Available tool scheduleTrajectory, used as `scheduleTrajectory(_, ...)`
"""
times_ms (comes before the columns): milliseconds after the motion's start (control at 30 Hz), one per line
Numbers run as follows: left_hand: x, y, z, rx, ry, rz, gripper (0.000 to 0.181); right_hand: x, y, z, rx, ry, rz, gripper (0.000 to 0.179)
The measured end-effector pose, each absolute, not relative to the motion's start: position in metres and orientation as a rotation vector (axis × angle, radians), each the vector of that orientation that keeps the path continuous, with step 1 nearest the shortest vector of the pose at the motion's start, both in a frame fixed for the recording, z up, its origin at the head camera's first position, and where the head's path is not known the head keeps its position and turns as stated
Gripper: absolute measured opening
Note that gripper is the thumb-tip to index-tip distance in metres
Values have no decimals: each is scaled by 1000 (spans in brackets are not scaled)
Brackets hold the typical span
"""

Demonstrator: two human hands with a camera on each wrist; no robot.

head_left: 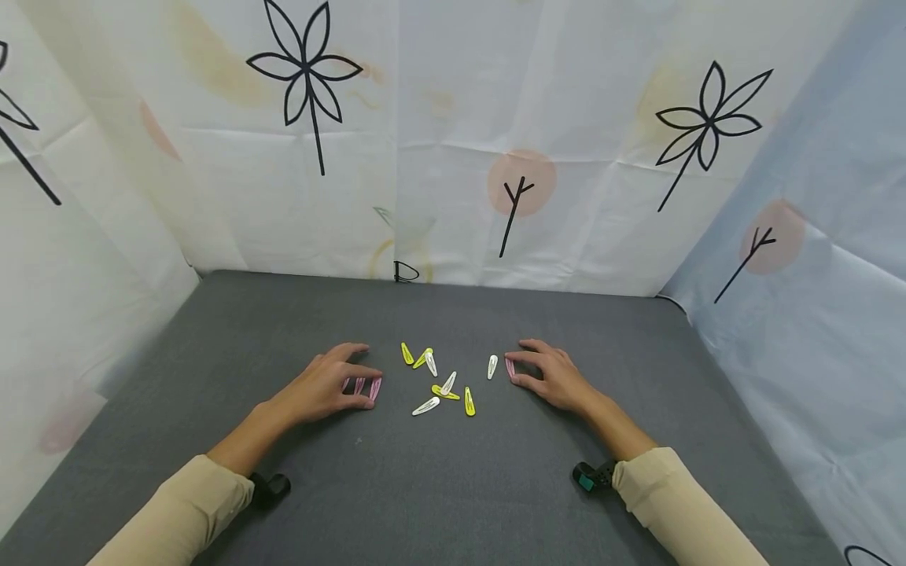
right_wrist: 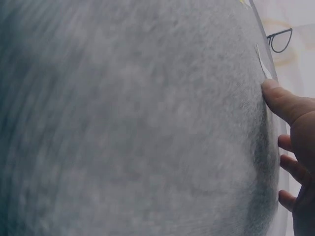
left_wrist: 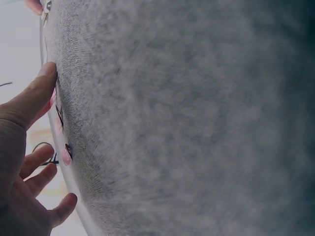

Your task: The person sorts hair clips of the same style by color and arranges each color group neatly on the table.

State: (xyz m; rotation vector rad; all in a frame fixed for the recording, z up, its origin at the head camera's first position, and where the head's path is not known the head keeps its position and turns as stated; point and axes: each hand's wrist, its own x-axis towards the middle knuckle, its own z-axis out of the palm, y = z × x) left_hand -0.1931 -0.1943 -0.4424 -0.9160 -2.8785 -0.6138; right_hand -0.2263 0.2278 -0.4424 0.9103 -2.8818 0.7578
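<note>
Four pink clips (head_left: 375, 389), roughly fore-and-aft

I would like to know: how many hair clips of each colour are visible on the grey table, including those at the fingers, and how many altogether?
Yellow hair clips: 4
White hair clips: 4
Pink hair clips: 4 (3 at the left hand, 1 at the right hand)
Total: 12

Printed cloth (head_left: 453, 118) screening a grey tabletop (head_left: 432, 472) suggests a booth.
</note>
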Motion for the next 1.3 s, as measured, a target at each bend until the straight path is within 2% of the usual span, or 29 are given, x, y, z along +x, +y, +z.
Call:
scheduleTrajectory(500, -194, -194, -442, -902, -2883, -619, 46, -228, 224, -436, 896, -2933, 778, 43)
scheduleTrajectory(800, -194, -194, -442, -917, -2873, -613, 46, -228, 225, -437, 871, -2949, 781, 54)
scheduleTrajectory(1300, -195, -193, -440, -921, -2894, -602, 45, -226, 218, -436, 872, -2887, 745, 47)
